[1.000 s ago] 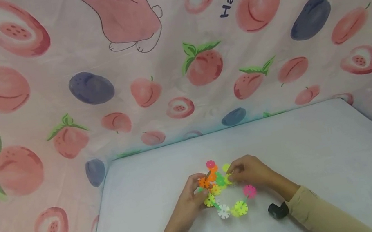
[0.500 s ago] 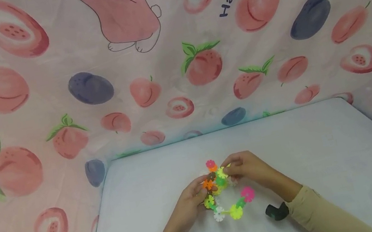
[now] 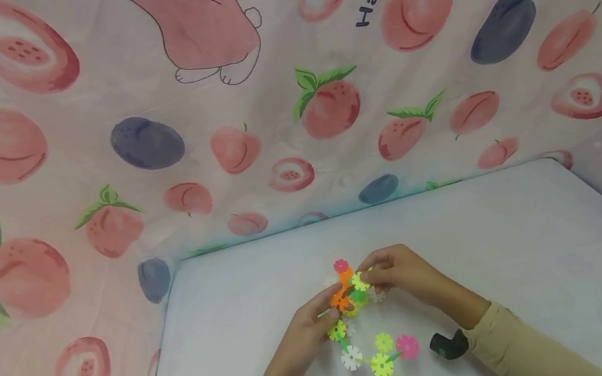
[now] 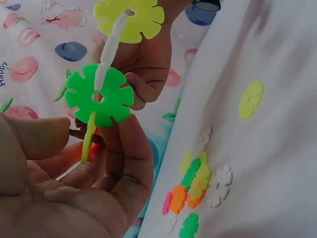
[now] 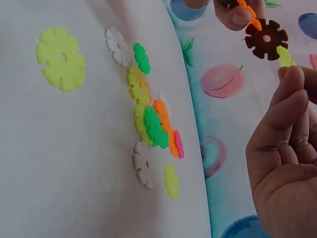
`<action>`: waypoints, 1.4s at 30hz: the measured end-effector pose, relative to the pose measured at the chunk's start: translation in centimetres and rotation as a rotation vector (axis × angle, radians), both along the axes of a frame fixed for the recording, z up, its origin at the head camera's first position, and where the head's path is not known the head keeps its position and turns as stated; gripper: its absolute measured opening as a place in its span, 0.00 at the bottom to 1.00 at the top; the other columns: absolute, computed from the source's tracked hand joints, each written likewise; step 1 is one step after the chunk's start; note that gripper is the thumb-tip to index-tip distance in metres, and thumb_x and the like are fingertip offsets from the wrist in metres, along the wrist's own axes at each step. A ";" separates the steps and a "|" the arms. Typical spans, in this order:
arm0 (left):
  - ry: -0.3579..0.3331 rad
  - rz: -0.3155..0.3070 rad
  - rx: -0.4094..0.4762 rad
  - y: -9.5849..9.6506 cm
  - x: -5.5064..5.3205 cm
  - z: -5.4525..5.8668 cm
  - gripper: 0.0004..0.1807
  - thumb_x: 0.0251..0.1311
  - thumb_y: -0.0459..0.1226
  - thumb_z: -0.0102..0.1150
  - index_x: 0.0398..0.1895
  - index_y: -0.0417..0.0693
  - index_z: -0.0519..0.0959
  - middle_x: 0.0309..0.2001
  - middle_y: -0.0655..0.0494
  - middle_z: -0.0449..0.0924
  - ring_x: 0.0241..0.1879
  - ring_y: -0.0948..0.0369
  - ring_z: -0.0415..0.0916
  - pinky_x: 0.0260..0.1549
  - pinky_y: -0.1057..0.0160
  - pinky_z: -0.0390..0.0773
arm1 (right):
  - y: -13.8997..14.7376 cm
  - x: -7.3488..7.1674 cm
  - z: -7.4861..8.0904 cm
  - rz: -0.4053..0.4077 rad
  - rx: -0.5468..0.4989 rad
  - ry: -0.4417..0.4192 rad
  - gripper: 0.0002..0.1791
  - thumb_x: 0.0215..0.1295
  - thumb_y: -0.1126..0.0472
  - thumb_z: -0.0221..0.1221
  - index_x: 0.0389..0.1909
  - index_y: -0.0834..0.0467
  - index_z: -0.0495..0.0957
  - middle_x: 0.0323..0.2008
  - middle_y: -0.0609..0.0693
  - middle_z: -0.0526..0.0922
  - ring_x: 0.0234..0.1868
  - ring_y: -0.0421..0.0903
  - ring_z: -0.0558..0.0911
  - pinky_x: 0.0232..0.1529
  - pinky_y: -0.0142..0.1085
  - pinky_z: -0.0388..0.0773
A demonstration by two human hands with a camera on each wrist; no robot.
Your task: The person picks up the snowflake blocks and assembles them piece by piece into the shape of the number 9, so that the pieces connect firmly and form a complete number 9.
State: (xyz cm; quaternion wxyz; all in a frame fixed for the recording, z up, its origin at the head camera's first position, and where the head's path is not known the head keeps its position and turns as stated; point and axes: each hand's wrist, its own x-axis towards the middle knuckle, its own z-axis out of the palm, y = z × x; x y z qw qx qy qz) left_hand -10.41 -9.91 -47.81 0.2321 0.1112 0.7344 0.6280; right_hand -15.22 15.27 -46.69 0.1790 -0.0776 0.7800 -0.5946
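Note:
My left hand [image 3: 307, 328] holds a chain of slotted snowflake discs. An orange disc [image 3: 340, 302] shows at its fingertips, joined to a brown disc [image 5: 266, 39] in the right wrist view. My right hand [image 3: 400, 268] pinches a yellow disc [image 5: 286, 56] whose edge meets the brown disc's rim. The rest of the chain hangs toward me from the left hand: a yellow disc [image 3: 336, 329], a white disc [image 3: 352, 358], another yellow disc [image 3: 382, 366] and a pink disc [image 3: 407, 346]. A green disc [image 4: 99, 95] of the chain stands close in the left wrist view.
Loose discs lie on the white table [image 3: 499, 247]: a pile with a green disc [image 5: 154, 128] and orange discs beyond the hands, white discs [image 5: 117, 46] around it, and a single yellow disc [image 3: 384, 341] nearer me. A fruit-printed cloth [image 3: 265, 120] hangs behind.
My right hand has moved left with the yellow disc, up to the chain at my left fingers. The chain's hanging end has swung toward me, uncovering a yellow disc on the table.

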 end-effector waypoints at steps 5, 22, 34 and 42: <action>0.055 -0.037 -0.030 -0.1 -0.1 -0.1 0.28 0.76 0.44 0.52 0.77 0.53 0.66 0.79 0.54 0.60 0.80 0.48 0.50 0.75 0.37 0.54 | 0.0 0.2 0.1 0.012 0.021 0.012 0.13 0.64 0.52 0.69 0.42 0.58 0.86 0.24 0.53 0.83 0.31 0.55 0.81 0.40 0.43 0.82; 0.142 -0.085 -0.063 -0.1 -0.1 -0.2 0.27 0.76 0.40 0.50 0.77 0.53 0.65 0.78 0.51 0.61 0.80 0.48 0.51 0.76 0.39 0.52 | -0.1 0.2 -0.3 0.097 -0.025 0.056 0.09 0.66 0.58 0.66 0.36 0.60 0.85 0.26 0.57 0.81 0.29 0.49 0.78 0.37 0.41 0.80; 0.126 -0.087 -0.044 0.0 -0.1 -0.1 0.26 0.76 0.38 0.50 0.76 0.52 0.66 0.78 0.48 0.61 0.78 0.46 0.56 0.74 0.35 0.55 | -0.1 0.2 -0.7 0.125 -0.075 0.049 0.10 0.67 0.59 0.66 0.39 0.63 0.83 0.23 0.52 0.79 0.28 0.47 0.77 0.37 0.40 0.80; 0.064 -0.072 -0.024 0.1 0.0 0.2 0.23 0.75 0.40 0.52 0.71 0.57 0.70 0.76 0.47 0.62 0.59 0.47 0.76 0.55 0.52 0.78 | 0.2 -0.2 -1.2 0.111 -0.074 0.030 0.13 0.68 0.56 0.66 0.45 0.61 0.85 0.26 0.51 0.81 0.29 0.47 0.78 0.38 0.42 0.82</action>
